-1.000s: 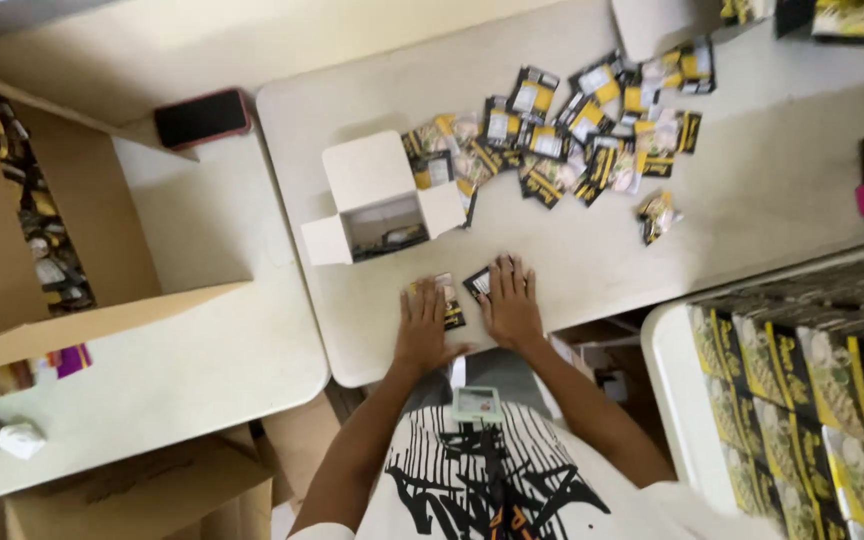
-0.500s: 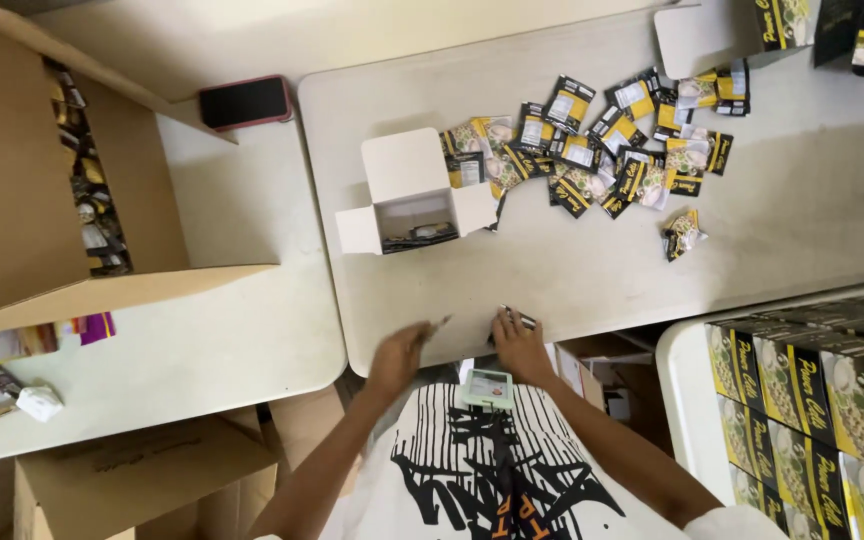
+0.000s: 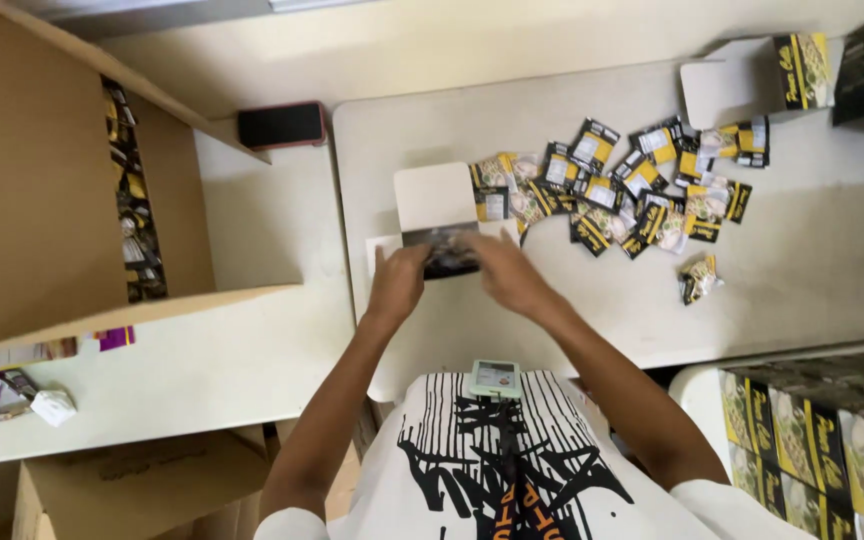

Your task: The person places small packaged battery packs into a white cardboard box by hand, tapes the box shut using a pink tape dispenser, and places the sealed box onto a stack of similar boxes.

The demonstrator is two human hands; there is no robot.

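Both hands, left hand (image 3: 397, 285) and right hand (image 3: 507, 275), close narrowly over the dark sachets in the small white box (image 3: 439, 225), left of the sachet pile (image 3: 632, 190), where loose packets could spill if jostled.

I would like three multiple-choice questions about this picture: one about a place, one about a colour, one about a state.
1. Where do both hands reach?
A. the small white box
B. the phone
C. the big cardboard carton

2. What colour is the table under the loose sachets?
A. blue
B. white
C. black

3. In what state is the small white box?
A. taped shut
C. crushed flat
B. open, lid up

Key: 1 A, the left hand and right hand meet at the box; 2 B, the bare surface is white; 3 B, its lid stands up with dark sachets inside.
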